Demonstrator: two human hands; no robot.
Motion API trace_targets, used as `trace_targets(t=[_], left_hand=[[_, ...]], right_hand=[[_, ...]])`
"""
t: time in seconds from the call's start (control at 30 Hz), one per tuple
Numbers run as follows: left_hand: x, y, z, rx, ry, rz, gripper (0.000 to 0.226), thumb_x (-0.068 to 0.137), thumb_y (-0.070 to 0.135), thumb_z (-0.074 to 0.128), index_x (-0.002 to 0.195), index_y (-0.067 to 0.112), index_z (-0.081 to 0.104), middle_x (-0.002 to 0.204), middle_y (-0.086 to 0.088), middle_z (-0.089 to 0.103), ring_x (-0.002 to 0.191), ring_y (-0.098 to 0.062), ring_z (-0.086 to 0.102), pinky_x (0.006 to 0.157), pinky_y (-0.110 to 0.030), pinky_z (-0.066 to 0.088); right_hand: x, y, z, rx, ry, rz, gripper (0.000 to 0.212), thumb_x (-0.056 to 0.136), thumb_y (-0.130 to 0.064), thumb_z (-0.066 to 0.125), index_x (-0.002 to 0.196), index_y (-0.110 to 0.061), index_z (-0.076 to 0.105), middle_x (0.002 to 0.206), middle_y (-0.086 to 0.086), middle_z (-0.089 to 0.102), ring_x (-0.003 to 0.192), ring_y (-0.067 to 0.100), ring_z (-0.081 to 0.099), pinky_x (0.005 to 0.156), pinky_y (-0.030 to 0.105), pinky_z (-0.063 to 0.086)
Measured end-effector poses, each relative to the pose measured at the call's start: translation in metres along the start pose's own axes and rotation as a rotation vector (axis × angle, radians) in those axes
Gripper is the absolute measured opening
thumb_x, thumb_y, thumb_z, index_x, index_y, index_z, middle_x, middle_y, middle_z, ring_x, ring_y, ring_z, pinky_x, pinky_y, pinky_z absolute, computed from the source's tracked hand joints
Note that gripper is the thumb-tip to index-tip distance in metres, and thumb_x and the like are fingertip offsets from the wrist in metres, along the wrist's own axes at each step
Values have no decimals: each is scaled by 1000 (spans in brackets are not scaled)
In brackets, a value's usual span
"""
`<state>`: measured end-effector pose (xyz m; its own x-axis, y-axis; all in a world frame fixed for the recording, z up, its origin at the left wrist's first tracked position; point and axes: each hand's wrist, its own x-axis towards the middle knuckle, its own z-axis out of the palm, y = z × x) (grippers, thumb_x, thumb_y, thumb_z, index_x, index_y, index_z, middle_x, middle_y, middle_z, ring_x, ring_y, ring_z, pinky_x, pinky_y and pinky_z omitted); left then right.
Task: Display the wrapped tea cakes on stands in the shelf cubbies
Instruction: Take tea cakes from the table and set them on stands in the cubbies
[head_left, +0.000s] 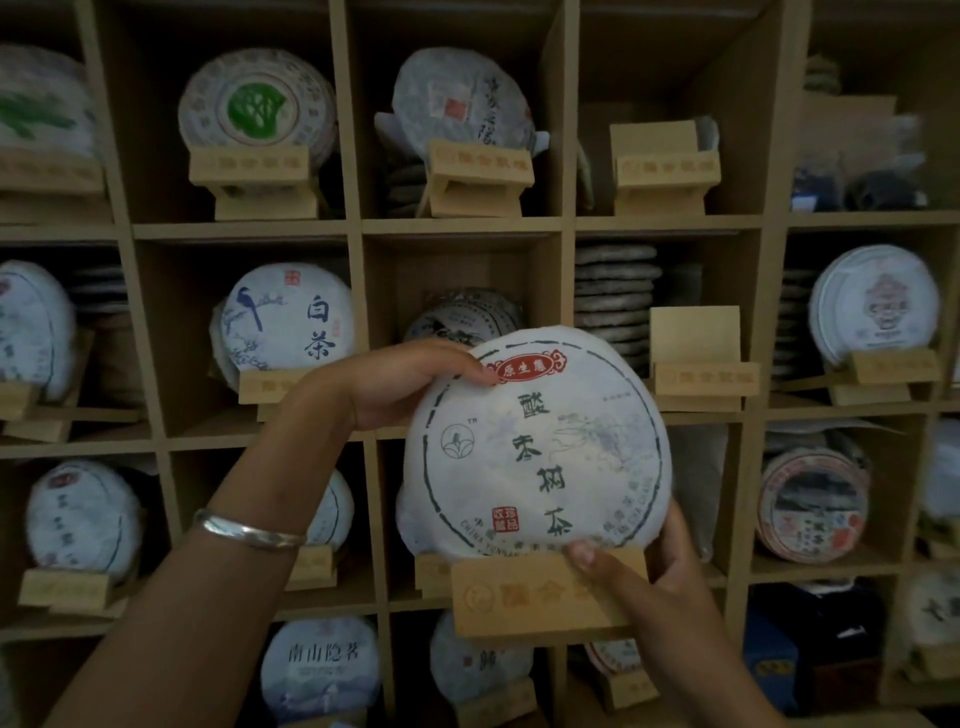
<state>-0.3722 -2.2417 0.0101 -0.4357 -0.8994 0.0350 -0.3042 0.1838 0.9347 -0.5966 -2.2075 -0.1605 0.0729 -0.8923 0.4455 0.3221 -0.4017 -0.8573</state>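
Left hand (410, 379): raised, fingers curled over the round white paper-wrapped tea cake's (535, 447) top edge.
Right hand (649, 577): grips the pale wooden stand (524, 597) beneath.

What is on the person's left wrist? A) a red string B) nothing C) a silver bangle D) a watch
C: a plain silver bangle circles the wrist of the left hand, whose fingers grip the top edge of the wrapped tea cake.
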Motion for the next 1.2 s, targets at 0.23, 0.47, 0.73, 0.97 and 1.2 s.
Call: trace_targets(t=[0.23, 0.47, 0.73, 0.97, 1.2], left_hand=[[1, -3, -3, -68, -123, -156, 26, 80, 24, 59, 96, 15, 78, 106, -14, 73, 90, -25, 72, 79, -32, 60], [2, -15, -8, -178, -140, -139, 38, 67, 36, 78, 97, 14, 79, 103, -13, 75, 89, -24, 73, 79, -33, 60], [2, -45, -13, -215, 74, 26, 28, 86, 32, 65, 109, 17, 71, 113, -14, 72, 98, -26, 71, 84, -35, 59], [6, -47, -15, -164, 142, 191, 38, 82, 22, 66, 117, 9, 67, 115, -19, 70, 104, -34, 68, 89, -41, 57], [12, -47, -16, -251, -7, 98, 30, 82, 24, 61, 108, 17, 74, 113, -15, 71, 98, -26, 71, 85, -36, 59]], right_hand=[[-1, 1, 3, 22, -52, 23, 84, 42, -32, 89, 116, -55, 56, 113, -18, 70, 99, 3, 68, 72, 24, 59], [0, 6, 9, 14, -49, 32, 85, 40, -32, 88, 116, -52, 54, 107, -23, 70, 94, -2, 67, 68, 19, 58], [13, 11, 17, 28, -18, -2, 91, 41, -29, 88, 122, -46, 52, 106, -24, 70, 93, -5, 66, 67, 14, 56], [20, 15, 17, 22, -2, -21, 94, 41, -32, 87, 128, -44, 52, 113, -21, 69, 98, -3, 66, 68, 16, 56], [24, 22, 12, 12, 17, -11, 96, 42, -33, 90, 129, -47, 51, 120, -17, 67, 106, 4, 66, 80, 28, 59]])
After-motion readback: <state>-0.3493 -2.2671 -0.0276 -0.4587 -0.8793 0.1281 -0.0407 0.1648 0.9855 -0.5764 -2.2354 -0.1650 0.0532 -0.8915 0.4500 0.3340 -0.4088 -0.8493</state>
